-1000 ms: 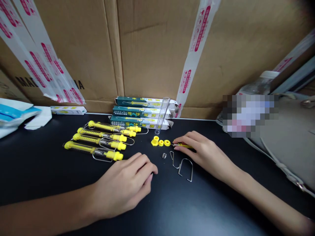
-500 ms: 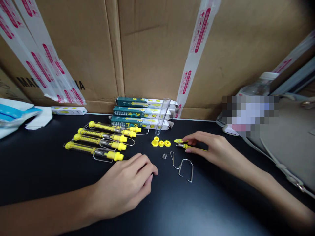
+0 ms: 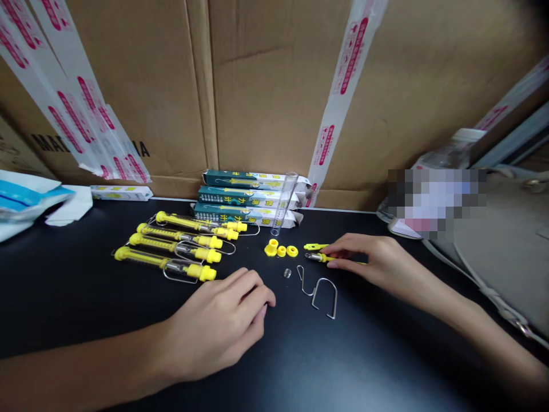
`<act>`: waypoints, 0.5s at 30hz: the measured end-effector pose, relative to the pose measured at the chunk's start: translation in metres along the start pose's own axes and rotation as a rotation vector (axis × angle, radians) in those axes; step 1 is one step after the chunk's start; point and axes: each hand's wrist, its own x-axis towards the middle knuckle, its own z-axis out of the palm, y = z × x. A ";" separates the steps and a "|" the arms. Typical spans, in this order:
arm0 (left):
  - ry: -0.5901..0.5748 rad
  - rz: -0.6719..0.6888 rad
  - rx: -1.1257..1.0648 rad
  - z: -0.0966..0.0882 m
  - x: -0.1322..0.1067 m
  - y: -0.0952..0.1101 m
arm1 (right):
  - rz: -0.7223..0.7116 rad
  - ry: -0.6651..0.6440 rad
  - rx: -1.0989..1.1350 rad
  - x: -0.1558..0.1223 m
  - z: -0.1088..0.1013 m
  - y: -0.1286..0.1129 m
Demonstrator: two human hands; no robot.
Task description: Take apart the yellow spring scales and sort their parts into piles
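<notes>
My left hand (image 3: 223, 320) rests on the black tabletop, fingers curled in and thumb tucked against them. Nothing shows at its fingertips; its palm side is hidden. My right hand (image 3: 369, 254) is closed, thumb and fingers pinching a yellow plastic rod with a metal end (image 3: 316, 257). Just behind that end lies the flat tip of a yellow strip (image 3: 315, 247), also by the fingers. Left of these sit several yellow plastic caps and rings (image 3: 271, 248). A small coil spring (image 3: 287, 273) and bent wire hooks (image 3: 323, 294) lie between the hands.
Several assembled yellow spring scales (image 3: 165, 260) lie at the left. Printed boxes (image 3: 240, 214) are stacked behind, a clear tube (image 3: 283, 203) leaning on them. Taped cardboard (image 3: 266, 86) walls the back. A bottle (image 3: 454, 149) and a grey bag (image 3: 506, 246) stand right; a white-blue packet (image 3: 30, 200) lies left.
My right hand has shifted slightly right and down, and the metal-ended rod now sits a little farther from the yellow strip. My left hand stays still.
</notes>
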 end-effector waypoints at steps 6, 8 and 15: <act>-0.001 -0.004 -0.003 0.000 0.000 0.000 | 0.029 -0.018 0.010 -0.002 -0.013 0.006; 0.002 0.002 -0.005 0.000 0.000 0.000 | 0.033 -0.010 -0.003 -0.003 -0.019 0.010; 0.024 0.011 -0.003 0.000 0.000 0.000 | 0.114 0.036 -0.034 -0.005 -0.032 0.025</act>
